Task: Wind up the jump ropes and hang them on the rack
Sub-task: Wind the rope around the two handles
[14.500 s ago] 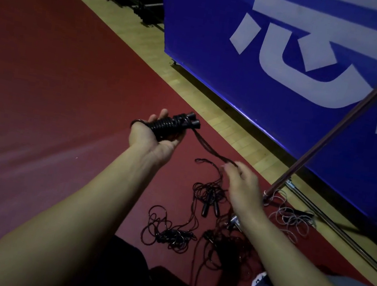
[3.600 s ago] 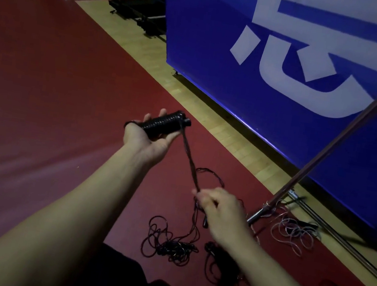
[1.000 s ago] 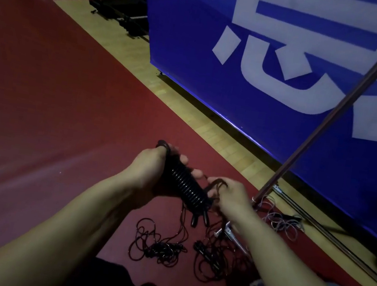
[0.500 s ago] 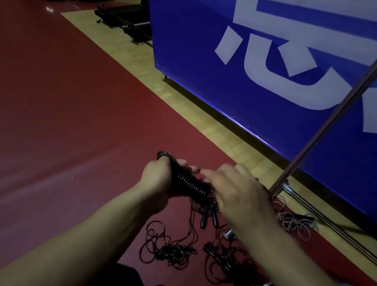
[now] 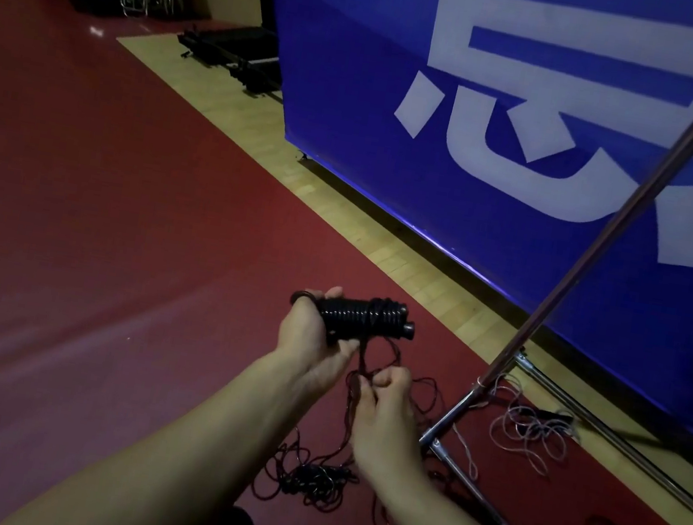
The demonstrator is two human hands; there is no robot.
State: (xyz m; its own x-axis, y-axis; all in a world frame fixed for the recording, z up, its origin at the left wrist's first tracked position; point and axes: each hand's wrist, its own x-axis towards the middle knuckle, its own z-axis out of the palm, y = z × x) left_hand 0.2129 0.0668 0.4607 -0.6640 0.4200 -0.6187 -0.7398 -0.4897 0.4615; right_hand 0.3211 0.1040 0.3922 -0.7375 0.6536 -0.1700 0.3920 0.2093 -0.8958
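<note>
Two hands: both busy over the red floor (image 5: 72,221).
Left hand (image 5: 315,338): wrapped round a black wound rope bundle (image 5: 365,319), held level, handle ends pointing right.
Right hand (image 5: 386,407): fingers curled, pinching the loose cord (image 5: 362,354) hanging from the bundle, just below it.
Floor pile: tangled dark ropes (image 5: 312,482) beneath the forearms.
Pale rope (image 5: 531,429): loose on the floor beside the rack base.
Rack pole (image 5: 640,207): slanting up at right, before the blue banner (image 5: 359,107).

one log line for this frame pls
phase: winding | left hand: holds wound rope bundle | right hand: pinches loose cord | rack pole: no rope visible on it
</note>
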